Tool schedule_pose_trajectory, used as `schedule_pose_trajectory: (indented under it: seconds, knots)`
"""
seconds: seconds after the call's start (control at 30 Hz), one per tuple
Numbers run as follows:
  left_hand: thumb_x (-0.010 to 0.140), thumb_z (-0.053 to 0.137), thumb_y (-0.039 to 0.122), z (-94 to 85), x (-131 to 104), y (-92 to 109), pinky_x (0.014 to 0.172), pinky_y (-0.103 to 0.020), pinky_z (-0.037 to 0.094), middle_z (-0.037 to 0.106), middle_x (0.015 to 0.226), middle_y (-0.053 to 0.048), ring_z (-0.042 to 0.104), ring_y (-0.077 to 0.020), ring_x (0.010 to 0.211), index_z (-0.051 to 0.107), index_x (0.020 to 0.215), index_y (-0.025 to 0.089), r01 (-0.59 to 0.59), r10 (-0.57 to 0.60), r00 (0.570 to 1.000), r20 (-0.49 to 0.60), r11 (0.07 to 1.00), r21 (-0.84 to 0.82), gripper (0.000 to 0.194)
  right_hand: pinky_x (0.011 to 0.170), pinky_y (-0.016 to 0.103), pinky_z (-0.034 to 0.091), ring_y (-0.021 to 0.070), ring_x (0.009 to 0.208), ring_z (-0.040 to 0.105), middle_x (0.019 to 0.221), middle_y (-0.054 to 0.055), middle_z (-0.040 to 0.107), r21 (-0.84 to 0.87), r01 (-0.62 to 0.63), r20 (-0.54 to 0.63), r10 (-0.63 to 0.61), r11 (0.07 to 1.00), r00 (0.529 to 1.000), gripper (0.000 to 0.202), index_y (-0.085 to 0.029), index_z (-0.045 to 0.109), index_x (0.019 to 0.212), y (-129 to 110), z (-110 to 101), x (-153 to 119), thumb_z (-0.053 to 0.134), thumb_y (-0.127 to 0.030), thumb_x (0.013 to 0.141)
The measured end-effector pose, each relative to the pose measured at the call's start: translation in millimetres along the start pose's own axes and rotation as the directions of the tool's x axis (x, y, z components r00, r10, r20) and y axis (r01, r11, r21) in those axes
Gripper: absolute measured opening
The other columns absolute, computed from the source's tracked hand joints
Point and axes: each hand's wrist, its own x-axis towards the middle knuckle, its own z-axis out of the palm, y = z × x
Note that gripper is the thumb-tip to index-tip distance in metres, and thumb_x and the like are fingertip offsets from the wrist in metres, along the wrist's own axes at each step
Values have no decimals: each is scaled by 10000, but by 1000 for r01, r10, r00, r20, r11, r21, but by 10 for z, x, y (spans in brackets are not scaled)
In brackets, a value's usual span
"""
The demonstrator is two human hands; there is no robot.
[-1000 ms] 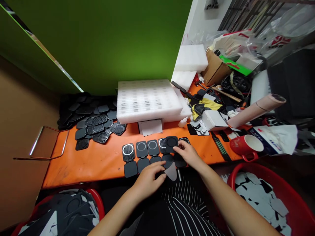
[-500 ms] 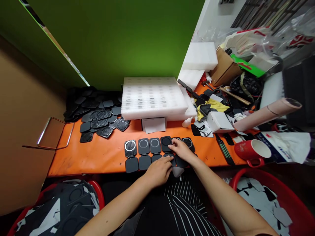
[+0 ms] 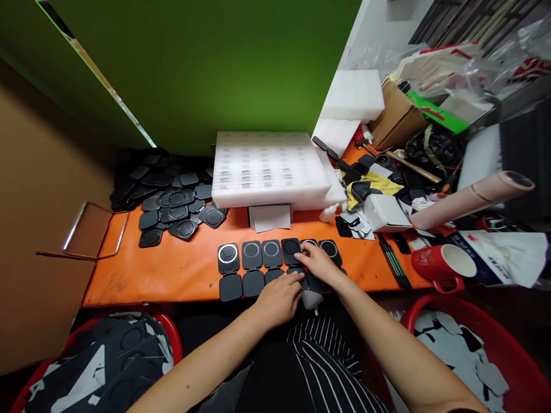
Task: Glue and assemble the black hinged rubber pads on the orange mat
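Observation:
A row of black two-part folding panels (image 3: 252, 255) lies opened out along the front of the orange bench, their upper halves marked with rings. My left hand (image 3: 282, 295) lies with fingers stretched over the lower half of the fourth folding panel (image 3: 291, 252) from the left. On the right edge of that panel's ringed upper half, my right hand (image 3: 318, 264) has its thumb and index finger drawn close together. The right hand partly covers the neighbouring ringed panel (image 3: 329, 249). Any thin sheet under the fingertips is too small to make out.
White foam blocks (image 3: 267, 198) stand behind the row. A pile of black panels (image 3: 176, 201) lies left, near a wire frame (image 3: 94, 258). To the right are a small bottle (image 3: 329, 213), a red mug (image 3: 434, 267) and a pink cylinder (image 3: 473, 201). Red tubs (image 3: 175, 338) hold scraps below.
Both hands stay almost where they were on the fourth folding panel. The whole view shifts very slightly; no panel has visibly moved.

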Motion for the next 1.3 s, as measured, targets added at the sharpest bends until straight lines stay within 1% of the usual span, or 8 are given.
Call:
schedule_pose_trajectory:
  seconds: [0.13, 0.37, 0.53, 0.77, 0.97, 1.17, 1.23, 1.3]
  knots:
    - [900, 436, 207, 5, 6, 3, 1056, -380, 380, 531, 1324, -56, 476, -206, 1231, 615, 1022, 164, 5, -5, 1000, 6, 1000, -1, 221, 587, 260, 330, 145, 596, 463, 619, -34, 492, 0, -7, -10, 7, 1000, 1000, 167, -211, 430, 675, -8, 4, 1, 510, -338, 748]
    - [899, 422, 193, -27, 10, 26, 1061, -398, 373, 522, 1333, -62, 471, -219, 1235, 620, 1016, 163, 16, -15, 1000, 19, 1000, -18, 232, 590, 259, 337, 150, 609, 477, 630, -26, 509, -58, -24, -16, 23, 998, 1000, 143, -206, 462, 693, -33, 10, 3, 513, -322, 760]
    - [896, 423, 185, -39, 11, 33, 1057, -401, 379, 522, 1332, -66, 473, -225, 1233, 625, 1009, 155, 25, -24, 999, 26, 999, -33, 233, 581, 253, 338, 152, 614, 494, 646, -7, 539, -151, -15, -27, 11, 988, 1000, 124, -198, 496, 700, -74, 16, 8, 515, -292, 779]
    - [896, 429, 189, -50, 20, 26, 1055, -385, 380, 525, 1331, -49, 486, -220, 1221, 624, 1013, 165, 28, -27, 999, 32, 999, -33, 229, 556, 248, 304, 157, 596, 497, 641, 8, 562, -277, -15, -14, 11, 961, 1000, 141, -201, 507, 687, -166, 5, 9, 514, -259, 815]
    - [895, 417, 181, -69, 33, 31, 1052, -375, 383, 530, 1325, -55, 493, -217, 1214, 627, 1013, 156, 23, -22, 999, 50, 1000, -20, 242, 588, 272, 298, 194, 673, 546, 727, 60, 625, -459, 43, 23, -37, 888, 999, 145, -187, 559, 732, -218, -4, 43, 511, -239, 858]
    - [892, 413, 175, -50, 32, 26, 1065, -386, 364, 520, 1335, -57, 482, -221, 1225, 637, 999, 161, 24, -23, 998, 50, 999, -28, 249, 608, 280, 307, 204, 725, 571, 785, 78, 652, -573, 153, 130, -95, 805, 987, 162, -193, 595, 747, -248, -50, 90, 524, -258, 877]
    - [891, 411, 176, -48, 31, 26, 1063, -387, 367, 521, 1334, -59, 484, -224, 1222, 639, 992, 157, 20, -19, 998, 52, 999, -28, 250, 635, 293, 325, 221, 762, 567, 802, 86, 652, -597, 172, 126, -120, 783, 985, 148, -193, 607, 772, -265, -41, 79, 525, -258, 876]
    - [891, 404, 175, -50, 30, 25, 1061, -386, 369, 523, 1331, -60, 490, -224, 1216, 640, 988, 156, 14, -12, 999, 47, 1000, -27, 256, 687, 323, 341, 252, 834, 550, 843, 109, 644, -639, 182, 81, -169, 747, 982, 150, -192, 623, 796, -279, -17, 75, 529, -280, 873]
